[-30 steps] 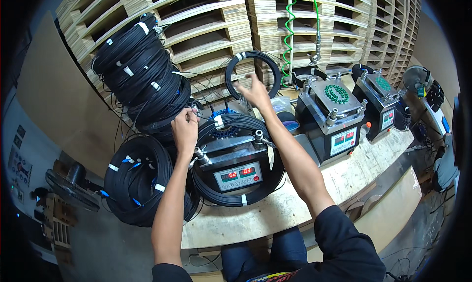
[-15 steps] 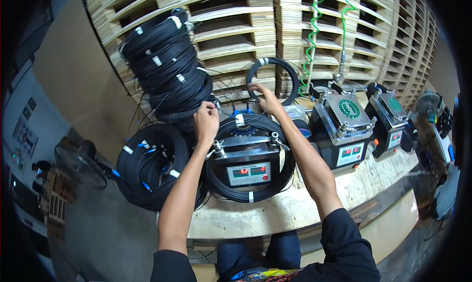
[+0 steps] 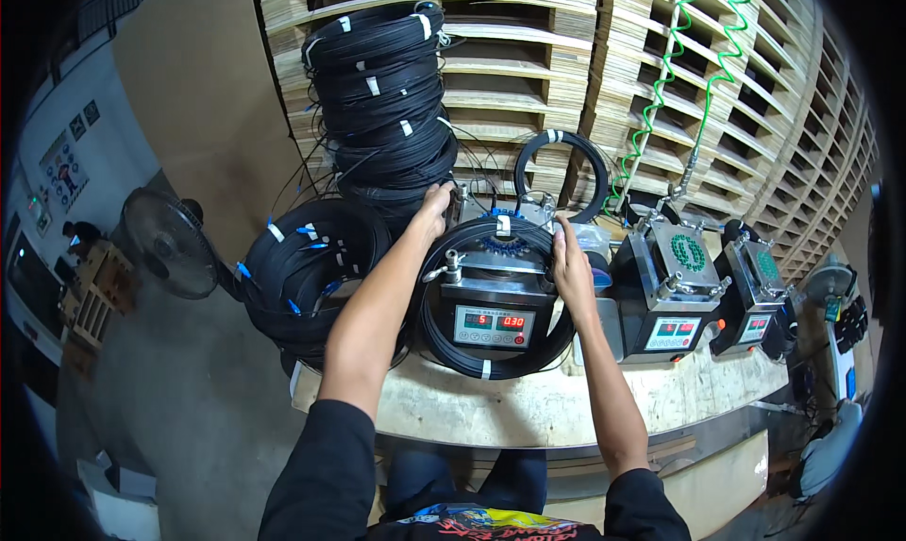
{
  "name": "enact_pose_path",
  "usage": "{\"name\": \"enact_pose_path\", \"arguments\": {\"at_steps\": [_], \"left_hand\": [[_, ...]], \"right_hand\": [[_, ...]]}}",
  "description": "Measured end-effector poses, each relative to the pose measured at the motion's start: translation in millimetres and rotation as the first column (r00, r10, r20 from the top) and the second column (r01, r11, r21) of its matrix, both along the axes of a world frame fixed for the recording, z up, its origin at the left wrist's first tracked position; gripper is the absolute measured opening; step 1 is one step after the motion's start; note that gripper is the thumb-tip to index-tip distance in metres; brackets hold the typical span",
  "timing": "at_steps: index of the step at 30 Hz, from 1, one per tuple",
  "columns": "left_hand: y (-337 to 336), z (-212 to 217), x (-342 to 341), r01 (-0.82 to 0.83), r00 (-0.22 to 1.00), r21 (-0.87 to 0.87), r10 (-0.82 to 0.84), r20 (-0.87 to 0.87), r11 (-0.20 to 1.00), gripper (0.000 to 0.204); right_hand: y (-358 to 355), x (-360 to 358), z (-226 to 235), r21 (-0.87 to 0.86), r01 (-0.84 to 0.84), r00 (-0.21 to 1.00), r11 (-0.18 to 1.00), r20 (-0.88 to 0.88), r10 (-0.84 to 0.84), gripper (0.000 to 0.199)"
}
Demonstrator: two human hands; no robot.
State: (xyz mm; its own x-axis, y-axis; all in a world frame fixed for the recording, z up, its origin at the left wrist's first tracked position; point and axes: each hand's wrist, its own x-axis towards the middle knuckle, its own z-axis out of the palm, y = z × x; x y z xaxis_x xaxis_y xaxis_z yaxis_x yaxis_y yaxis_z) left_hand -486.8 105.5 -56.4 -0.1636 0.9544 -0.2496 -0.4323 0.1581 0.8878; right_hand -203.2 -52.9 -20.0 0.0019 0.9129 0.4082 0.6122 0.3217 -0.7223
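Note:
A black polishing-type machine (image 3: 500, 295) with a lit red display stands on the bench in front of me. A large black cable coil (image 3: 486, 367), tied with white bands, hangs around it. Blue connectors (image 3: 503, 212) sit along the machine's round top fixture. My left hand (image 3: 432, 212) is at the machine's rear left, beside a metal corner post (image 3: 462, 201); its fingertips are partly hidden. Over on the right side, my right hand (image 3: 572, 265) has its fingers stretched upward by the coil's upper edge, covering the front right post.
A tall stack of black coils (image 3: 377, 97) rises behind left, with more coils with blue-tipped ends (image 3: 311, 267) below. A single coil (image 3: 562, 140) stands behind. Two similar machines (image 3: 675, 277) (image 3: 750, 281) are at right. Wooden pallets (image 3: 510, 59) line the back; a fan (image 3: 165, 244) stands left.
Both hands have moved from above the machine's top to its two sides, the right one drawing back toward me. The display reading has changed, and the view has turned slightly left.

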Motion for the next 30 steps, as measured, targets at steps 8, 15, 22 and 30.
{"name": "enact_pose_path", "arguments": {"at_steps": [8, 15, 22, 30], "left_hand": [[35, -15, 2, -0.141, 0.989, -0.091, 0.144, 0.029, 0.986, 0.019], [22, -20, -13, -0.188, 0.980, 0.067, 0.183, 0.073, 0.980, 0.019], [42, -32, -24, -0.157, 0.979, 0.161, 0.176, -0.106, 0.974, 0.023], [34, -11, 11, 0.240, 0.865, 0.094, -0.169, -0.473, 0.966, 0.077]], "right_hand": [[-3, -6, 4, 0.004, 0.043, 0.999, 0.999, 0.007, -0.043, 0.038], [-1, -13, 2, -0.018, 0.037, 0.999, 0.999, -0.012, -0.038, 0.040], [-2, -19, 4, -0.014, 0.036, 0.999, 0.999, 0.006, -0.035, 0.039], [-5, -10, 4, -0.053, 0.068, 0.998, 0.996, 0.007, -0.068, 0.039]]}}
